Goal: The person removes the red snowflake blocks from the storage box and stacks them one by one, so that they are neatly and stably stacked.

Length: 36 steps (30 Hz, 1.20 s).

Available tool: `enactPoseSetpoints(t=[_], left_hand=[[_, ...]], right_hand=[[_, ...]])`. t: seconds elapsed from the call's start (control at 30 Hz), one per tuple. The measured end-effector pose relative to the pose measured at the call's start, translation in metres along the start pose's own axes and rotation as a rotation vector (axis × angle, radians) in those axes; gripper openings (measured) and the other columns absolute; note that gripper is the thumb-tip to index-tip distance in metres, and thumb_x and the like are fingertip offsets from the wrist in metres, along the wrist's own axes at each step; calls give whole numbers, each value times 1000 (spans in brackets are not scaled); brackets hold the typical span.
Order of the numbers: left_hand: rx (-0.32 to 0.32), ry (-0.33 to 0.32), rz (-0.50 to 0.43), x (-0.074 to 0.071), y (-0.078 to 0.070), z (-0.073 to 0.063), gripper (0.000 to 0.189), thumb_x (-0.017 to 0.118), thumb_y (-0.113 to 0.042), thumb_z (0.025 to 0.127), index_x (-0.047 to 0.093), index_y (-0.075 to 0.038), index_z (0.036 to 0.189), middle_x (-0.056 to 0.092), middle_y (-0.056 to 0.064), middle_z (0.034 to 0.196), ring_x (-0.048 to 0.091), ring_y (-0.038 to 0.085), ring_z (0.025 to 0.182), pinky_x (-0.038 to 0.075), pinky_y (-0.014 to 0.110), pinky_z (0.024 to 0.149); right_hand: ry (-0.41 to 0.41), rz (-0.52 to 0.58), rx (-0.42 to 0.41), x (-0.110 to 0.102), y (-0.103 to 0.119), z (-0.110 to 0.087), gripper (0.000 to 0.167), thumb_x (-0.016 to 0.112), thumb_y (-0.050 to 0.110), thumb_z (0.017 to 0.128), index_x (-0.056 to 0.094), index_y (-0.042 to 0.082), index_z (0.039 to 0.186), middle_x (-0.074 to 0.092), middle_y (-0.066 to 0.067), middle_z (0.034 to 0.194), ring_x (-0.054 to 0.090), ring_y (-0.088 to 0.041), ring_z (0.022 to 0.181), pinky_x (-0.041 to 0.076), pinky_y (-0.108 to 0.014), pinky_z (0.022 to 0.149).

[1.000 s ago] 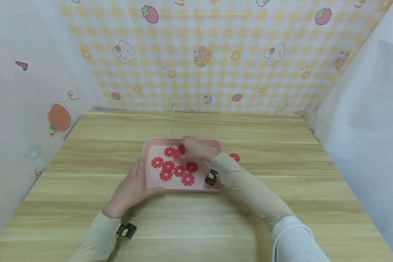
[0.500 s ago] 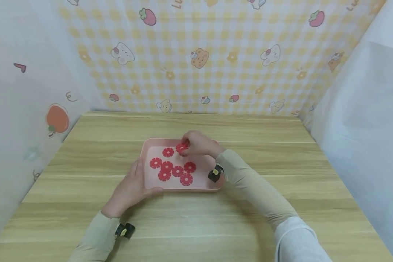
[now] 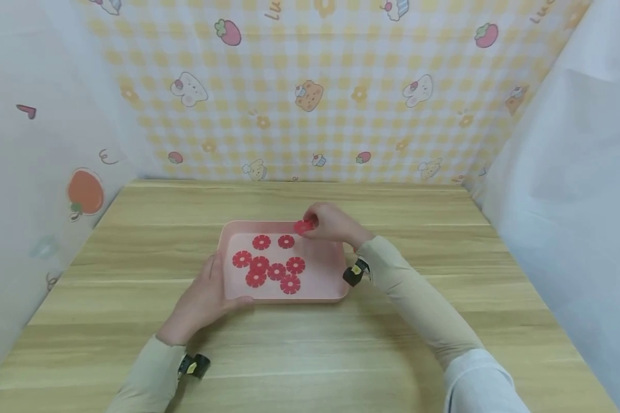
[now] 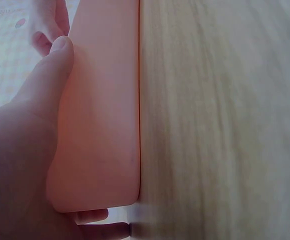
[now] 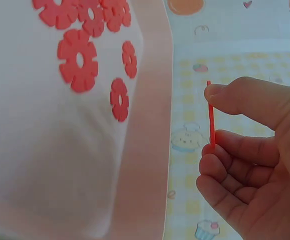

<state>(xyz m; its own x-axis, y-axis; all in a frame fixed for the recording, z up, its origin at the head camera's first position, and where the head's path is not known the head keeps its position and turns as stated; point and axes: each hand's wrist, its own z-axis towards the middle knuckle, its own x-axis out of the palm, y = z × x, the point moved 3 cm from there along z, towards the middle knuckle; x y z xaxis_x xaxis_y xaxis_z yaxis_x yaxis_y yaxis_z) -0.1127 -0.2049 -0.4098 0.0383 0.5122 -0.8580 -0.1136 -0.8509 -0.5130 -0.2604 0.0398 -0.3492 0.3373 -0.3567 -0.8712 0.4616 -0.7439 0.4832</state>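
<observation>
My left hand [image 3: 201, 295] grips the near left corner of a shallow pink tray [image 3: 322, 278]. Its thumb lies along the near rim, and the other fingers wrap the left side; the left wrist view shows the thumb on the edge of the tray wall [image 4: 100, 100]. Above the far rim, my right hand [image 3: 336, 222] pinches one red notched plastic disc [image 3: 303, 227] by its edges. In the right wrist view that disc [image 5: 211, 117] is seen edge-on between thumb and fingertips. Several similar discs [image 3: 290, 284] lie flat on the tray's floor, some overlapping.
The tray stands on a light wood-grain table [image 3: 289, 355]. A checked cloth [image 3: 341, 120] with cartoon prints hangs behind it, and white sheets [image 3: 563, 172] close off both sides.
My right hand has lifted a disc from the tray and carried it right and back to the far rim. A loose disc right of the tray is now behind my arm. My left hand stays put.
</observation>
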Motion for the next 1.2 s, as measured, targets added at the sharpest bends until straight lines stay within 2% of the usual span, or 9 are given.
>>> enactPoseSetpoints(t=[0.33, 0.57, 0.87, 1.2], left_hand=[[-3, 17, -2, 0, 0, 0, 126, 78, -62, 64, 10, 3, 149, 31, 24, 144, 47, 40, 119, 50, 56, 91], [12, 12, 16, -1, 0, 0, 126, 77, -62, 65, 10, 5, 148, 31, 26, 144, 47, 41, 118, 51, 57, 89], [9, 22, 8, -2, -1, 1, 126, 78, -61, 66, 9, 4, 148, 31, 27, 143, 48, 42, 116, 50, 57, 90], [12, 26, 14, -3, -3, 2, 125, 78, -60, 66, 9, 5, 148, 30, 27, 143, 45, 42, 117, 50, 58, 89]], right_hand=[[-61, 30, 64, -9, -30, -22, 39, 77, 24, 81, 65, 4, 111, 65, -7, 102, 58, -20, 89, 53, -30, 81], [-107, 36, 79, -15, -50, -39, 38, 76, 23, 81, 65, 2, 110, 64, -10, 101, 57, -23, 90, 52, -34, 83], [-155, 50, 98, -17, -79, -56, 35, 77, 18, 79, 65, 0, 107, 63, -11, 98, 55, -24, 88, 51, -35, 79], [-103, 95, 208, -11, -105, -72, 34, 74, 17, 81, 63, 1, 108, 61, -10, 99, 55, -23, 87, 49, -32, 74]])
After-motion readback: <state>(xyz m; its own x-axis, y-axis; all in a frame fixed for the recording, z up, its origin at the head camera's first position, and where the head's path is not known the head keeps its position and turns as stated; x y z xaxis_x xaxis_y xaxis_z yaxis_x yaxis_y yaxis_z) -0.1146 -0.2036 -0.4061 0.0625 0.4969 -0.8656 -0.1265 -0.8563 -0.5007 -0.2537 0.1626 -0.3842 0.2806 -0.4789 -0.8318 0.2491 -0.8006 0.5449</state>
